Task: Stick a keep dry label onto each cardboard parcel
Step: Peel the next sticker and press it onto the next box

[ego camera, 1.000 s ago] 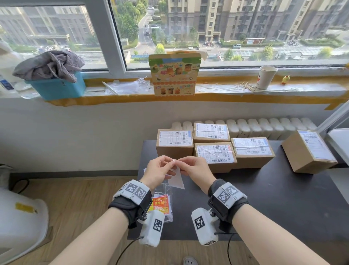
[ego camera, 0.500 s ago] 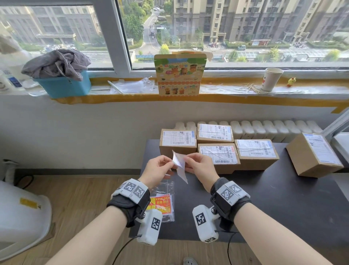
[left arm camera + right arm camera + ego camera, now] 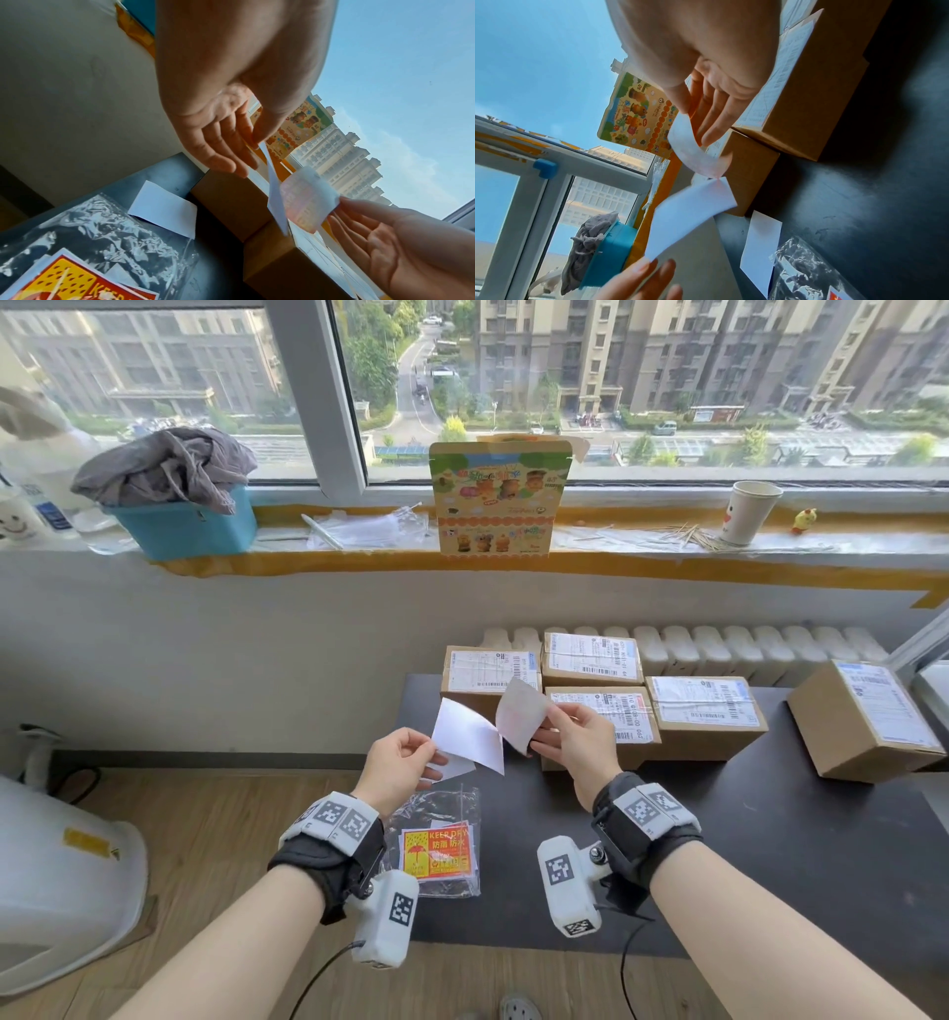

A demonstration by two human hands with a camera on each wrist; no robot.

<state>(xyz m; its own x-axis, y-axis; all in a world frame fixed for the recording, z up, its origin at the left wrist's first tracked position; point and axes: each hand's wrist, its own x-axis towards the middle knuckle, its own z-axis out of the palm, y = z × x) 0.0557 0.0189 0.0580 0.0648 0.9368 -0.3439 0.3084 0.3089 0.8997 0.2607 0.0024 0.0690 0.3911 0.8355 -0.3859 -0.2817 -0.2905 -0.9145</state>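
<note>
Peeling step: our left hand (image 3: 398,759) pinched the backing sheet (image 3: 468,735), our right hand (image 3: 574,735) pinched the nearly freed label (image 3: 519,714). Next move, we judged: separate fully, press onto nearest parcel (image 3: 490,671).

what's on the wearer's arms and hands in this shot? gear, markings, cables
Bare forearms, no sleeves or gloves. Each wrist wears a black strap topped with a white band of black square fiducial tags. A white boxy camera module, also tagged, hangs under each wrist, each trailing a thin black cable. The left hand and right hand wear nothing.
</note>
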